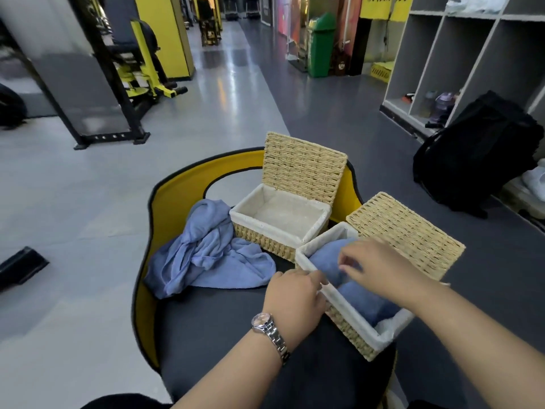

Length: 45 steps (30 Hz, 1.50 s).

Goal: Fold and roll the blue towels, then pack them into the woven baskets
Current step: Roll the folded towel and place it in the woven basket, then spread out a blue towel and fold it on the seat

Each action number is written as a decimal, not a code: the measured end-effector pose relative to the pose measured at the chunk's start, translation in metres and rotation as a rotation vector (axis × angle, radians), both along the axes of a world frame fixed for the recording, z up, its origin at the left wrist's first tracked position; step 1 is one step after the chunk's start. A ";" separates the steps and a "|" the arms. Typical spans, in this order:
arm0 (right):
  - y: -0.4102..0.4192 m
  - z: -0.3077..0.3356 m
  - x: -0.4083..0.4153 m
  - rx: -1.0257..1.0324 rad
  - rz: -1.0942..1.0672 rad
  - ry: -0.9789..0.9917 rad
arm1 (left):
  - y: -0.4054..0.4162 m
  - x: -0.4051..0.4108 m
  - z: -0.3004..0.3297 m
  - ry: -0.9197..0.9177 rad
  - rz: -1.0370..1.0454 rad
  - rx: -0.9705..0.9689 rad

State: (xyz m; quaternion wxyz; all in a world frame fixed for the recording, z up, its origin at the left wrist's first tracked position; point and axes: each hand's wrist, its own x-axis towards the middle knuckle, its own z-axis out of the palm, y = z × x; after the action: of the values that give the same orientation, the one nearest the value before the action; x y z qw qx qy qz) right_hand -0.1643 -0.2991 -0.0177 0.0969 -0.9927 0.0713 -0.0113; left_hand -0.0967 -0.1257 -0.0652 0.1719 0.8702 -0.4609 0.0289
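My left hand (295, 293), steel-link watch at the wrist, rests at the near-left rim of the closer woven straw basket with white cloth liner (380, 335); fingers loosely curled against the liner edge, steadying it. I cannot tell whether they pinch the cloth. My right hand (380, 267) hovers over the basket's interior, fingers spread and bent downward, blurred; it appears to press on a rolled blue towel (327, 258) rather than grip it. A second blue roll (365, 302) lies nearer me in the same basket. This basket sits at the right edge of the dark padded seat with yellow trim (224, 320), its hinged lid (410, 234) thrown open to the right.

Judgement: step in hand is seating the rolls. To do it well: keep the left hand bracing the rim so the basket does not slide off the seat edge; push each roll down flat, seam underneath, snug against its neighbour, so it cannot unroll.

Farther on, the second woven lined basket (277, 219) stands empty, lid upright. To its left, crumpled unfolded blue towels (203, 249) lie heaped toward the seat's left edge, not yet folded.
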 end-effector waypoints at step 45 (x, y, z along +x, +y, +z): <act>0.107 -0.037 0.095 0.261 0.166 0.162 | 0.120 0.117 -0.008 0.364 0.024 0.175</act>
State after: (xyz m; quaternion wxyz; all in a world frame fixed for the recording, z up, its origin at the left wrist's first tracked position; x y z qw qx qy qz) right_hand -0.0689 -0.1919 -0.0545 0.2196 -0.9718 -0.0023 0.0862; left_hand 0.0207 -0.0057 -0.0733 0.1758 0.8781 -0.4125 -0.1671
